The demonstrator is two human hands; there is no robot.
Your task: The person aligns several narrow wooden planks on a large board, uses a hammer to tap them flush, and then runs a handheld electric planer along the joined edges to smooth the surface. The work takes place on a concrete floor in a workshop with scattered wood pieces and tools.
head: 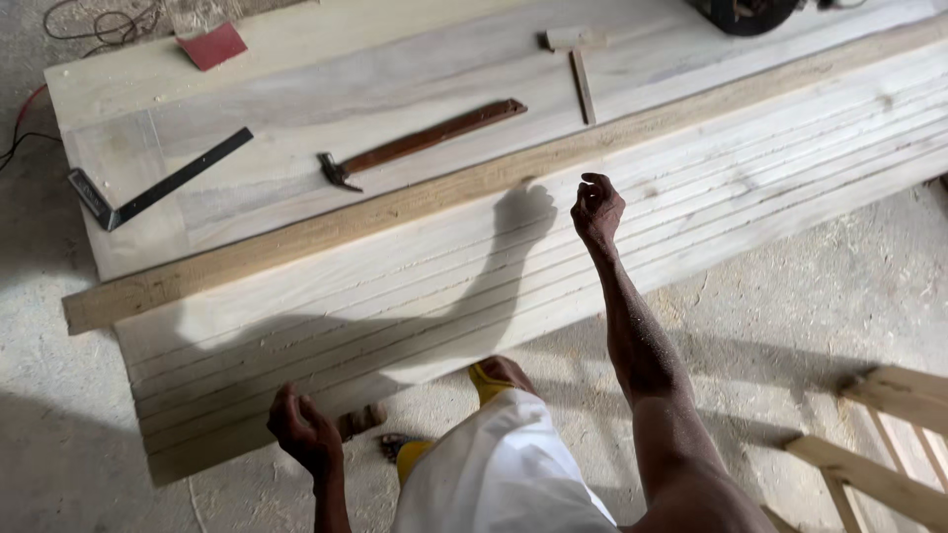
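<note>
Both grips loosely curled, empty; right hand [597,207] above planks [553,266], hammer [420,144] beyond.

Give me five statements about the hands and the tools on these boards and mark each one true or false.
1. The right hand holds the hammer. False: the hammer lies alone on the boards.
2. The left hand hangs low near the grooved board's near edge. True.
3. A metal square lies left of the hammer. True.
4. The red sandpaper lies under the right hand. False: it lies at the far left corner.
5. A long wooden strip lies across the boards. True.
</note>
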